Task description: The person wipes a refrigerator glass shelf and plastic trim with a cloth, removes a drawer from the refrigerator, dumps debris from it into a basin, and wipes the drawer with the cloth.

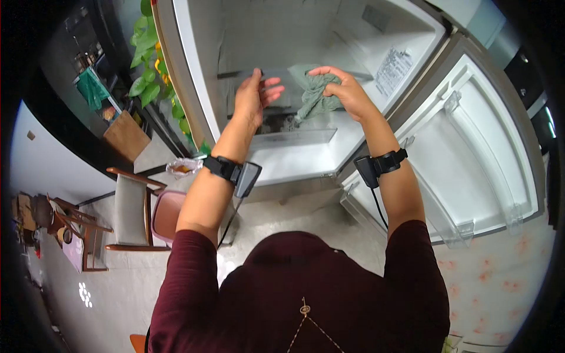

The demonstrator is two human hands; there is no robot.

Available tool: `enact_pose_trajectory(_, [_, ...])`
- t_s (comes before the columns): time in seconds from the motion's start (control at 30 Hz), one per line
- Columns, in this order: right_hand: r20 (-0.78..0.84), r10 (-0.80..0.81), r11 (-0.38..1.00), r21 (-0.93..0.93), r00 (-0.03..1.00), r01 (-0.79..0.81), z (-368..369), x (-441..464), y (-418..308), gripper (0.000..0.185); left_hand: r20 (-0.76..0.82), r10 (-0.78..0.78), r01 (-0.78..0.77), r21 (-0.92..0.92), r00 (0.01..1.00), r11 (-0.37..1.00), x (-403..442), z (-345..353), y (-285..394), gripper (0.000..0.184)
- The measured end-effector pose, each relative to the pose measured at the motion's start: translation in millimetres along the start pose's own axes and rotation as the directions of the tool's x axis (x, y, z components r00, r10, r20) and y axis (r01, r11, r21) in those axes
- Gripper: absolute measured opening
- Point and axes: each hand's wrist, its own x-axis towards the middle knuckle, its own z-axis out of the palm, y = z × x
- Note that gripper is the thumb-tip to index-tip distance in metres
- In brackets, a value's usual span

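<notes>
A crumpled grey-green cloth [318, 97] hangs inside the open fridge compartment [294, 165], pinched between the thumb and fingers of my right hand [344, 94]. To its left, my left hand [257, 100] is held over the compartment with its fingers apart and nothing in them. Below both hands a clear plastic front panel [300, 138] crosses the compartment, with a dark area behind it. Each forearm wears a black strap with a small device.
The fridge door [471, 147] stands open on the right, with clear door shelves. Green leaves [147, 65] hang at the left side of the fridge. A grey-cushioned chair [130, 209] and a pink bin [168, 215] stand on the floor at the left.
</notes>
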Motion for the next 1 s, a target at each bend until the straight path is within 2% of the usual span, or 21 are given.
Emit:
enact_pose_trajectory(0.13, [0.08,0.092,0.995,0.033,0.993,-0.095,22.0,-17.9,47.6,0.039,0.022,0.002,-0.004,0.099,1.0,0.995,1.1,-8.0,1.1,0.046])
enact_pose_trajectory(0.23, [0.042,0.183,0.983,0.002,0.982,-0.184,30.0,-20.4,103.4,0.04,0.006,0.012,-0.013,0.166,1.0,0.986,-1.6,-5.2,2.8,0.05])
enact_pose_trajectory(0.3, [-0.118,0.286,0.956,-0.027,0.951,-0.291,35.7,-24.7,136.2,0.04,0.043,0.014,-0.021,0.168,0.999,0.986,-1.2,-8.1,1.1,0.054])
enact_pose_trajectory(0.37, [-0.147,0.324,0.942,-0.037,0.935,-0.332,38.2,-31.6,160.5,0.04,0.077,0.017,-0.028,0.138,0.997,0.99,-0.4,-16.4,-7.0,0.056])
enact_pose_trajectory(0.47, [-0.203,0.371,0.922,-0.038,0.906,-0.386,41.2,-42.9,195.5,0.04,0.134,0.006,-0.018,0.091,0.991,0.996,-2.7,-36.9,-25.8,0.05])
enact_pose_trajectory(0.53, [-0.207,0.389,0.899,-0.126,0.898,-0.419,40.8,-48.9,220.4,0.041,0.035,-0.188,0.178,0.188,0.982,0.966,-7.9,-58.4,-50.2,0.044])
enact_pose_trajectory(0.57, [-0.209,0.396,0.897,-0.121,0.894,-0.426,41.8,-51.4,232.7,0.041,0.035,-0.197,0.187,0.19,0.98,0.964,-12.4,-69.6,-63.0,0.044])
enact_pose_trajectory(0.63, [-0.263,0.446,0.845,-0.19,0.855,-0.499,43.8,-52.9,250.9,0.056,-0.106,-0.383,0.397,0.254,0.918,0.882,-23.0,-94.3,-89.3,0.037])
enact_pose_trajectory(0.67, [-0.263,0.45,0.844,-0.187,0.853,-0.503,45.0,-53.7,251.3,0.056,-0.108,-0.387,0.402,0.254,0.916,0.88,-27.4,-108.4,-102.6,0.037])
enact_pose_trajectory(0.73, [-0.271,0.43,0.855,-0.186,0.861,-0.485,49.8,-54.7,252.6,0.074,-0.158,-0.516,0.54,0.215,0.842,0.814,-36.9,-130.3,-121.6,0.033])
enact_pose_trajectory(0.87, [-0.263,0.383,0.882,-0.182,0.885,-0.435,58.4,-42.5,262.2,0.084,-0.223,-0.591,0.631,0.236,0.776,0.739,-55.1,-147.2,-132.5,0.032])
enact_pose_trajectory(0.93, [-0.161,0.529,0.84,-0.037,0.833,-0.541,60.7,-33.6,245.6,0.087,-0.226,-0.599,0.641,0.261,0.768,0.722,-57.9,-150.6,-133.8,0.034])
enact_pose_trajectory(1.0, [-0.153,0.524,0.841,-0.06,0.838,-0.537,64.6,-22.9,257.3,0.086,-0.229,-0.604,0.646,0.286,0.763,0.708,-59.2,-153.3,-136.2,0.037])
